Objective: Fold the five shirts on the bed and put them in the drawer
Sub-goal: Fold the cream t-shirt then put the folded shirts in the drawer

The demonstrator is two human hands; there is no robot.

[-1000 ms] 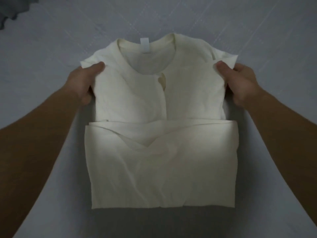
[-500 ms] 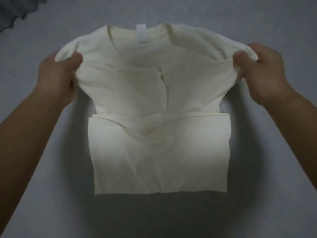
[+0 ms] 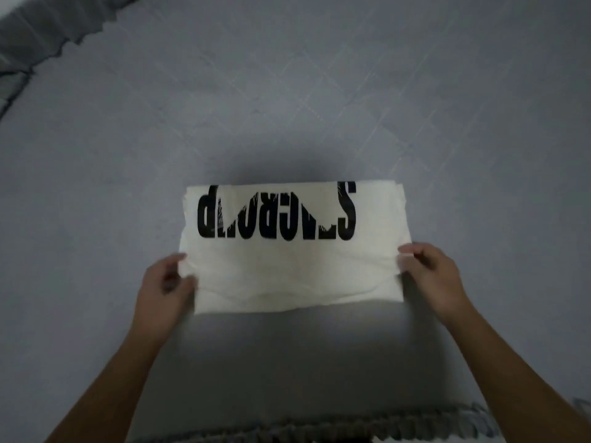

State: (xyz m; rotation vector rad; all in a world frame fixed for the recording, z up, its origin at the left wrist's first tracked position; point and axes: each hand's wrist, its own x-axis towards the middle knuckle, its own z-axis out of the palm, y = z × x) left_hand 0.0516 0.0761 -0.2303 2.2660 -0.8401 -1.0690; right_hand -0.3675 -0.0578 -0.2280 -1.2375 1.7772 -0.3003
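Observation:
A cream shirt [image 3: 294,266] lies folded into a wide rectangle on the grey bed [image 3: 319,91], its black printed lettering facing up and reading upside down along the far half. My left hand [image 3: 164,287] pinches the near left corner of the shirt, thumb on top. At the near right corner, my right hand [image 3: 431,278] pinches the fabric the same way. Both forearms reach in from the bottom of the view. No drawer and no other shirts are in sight.
The grey bedsheet spreads out on all sides of the shirt. A ruffled grey edge of bedding [image 3: 41,43] runs across the top left corner, and another ruffled edge [image 3: 319,426] lines the near side of the bed.
Both hands lifted the collar half of the shirt and brought it toward me over the lower half. The shirt now lies as a shorter rectangle with its printed side up.

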